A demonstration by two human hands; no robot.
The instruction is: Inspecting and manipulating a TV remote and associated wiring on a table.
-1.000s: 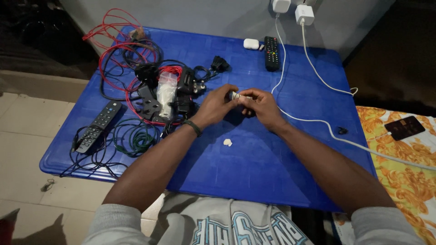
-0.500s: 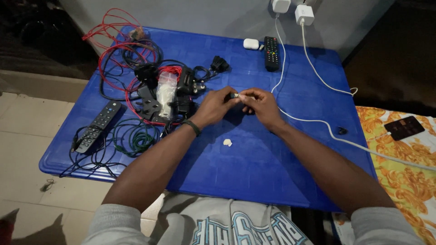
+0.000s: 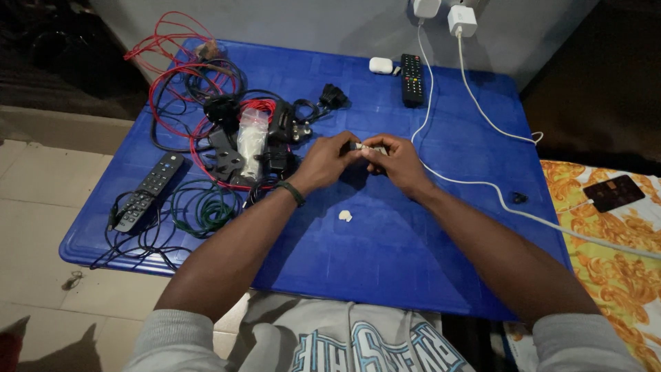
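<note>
White small plug (image 3: 365,147) lying crosswise, pinched between left hand (image 3: 323,164), right hand (image 3: 396,162)

Both hands, left hand (image 3: 323,162) and right hand (image 3: 396,162), pinch a small white part (image 3: 363,147) together above the blue surface (image 3: 385,248), beside tangled cables (image 3: 206,138).

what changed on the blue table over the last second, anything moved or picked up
Almost nothing. Both hands, left hand and right hand, stay together over the blue table, pinching the same small white piece between their fingertips; at most the fingers shifted slightly. Nothing was let go or newly picked up. The white bit near the hands, the tangle of cables and both remotes lie where they were.
</note>
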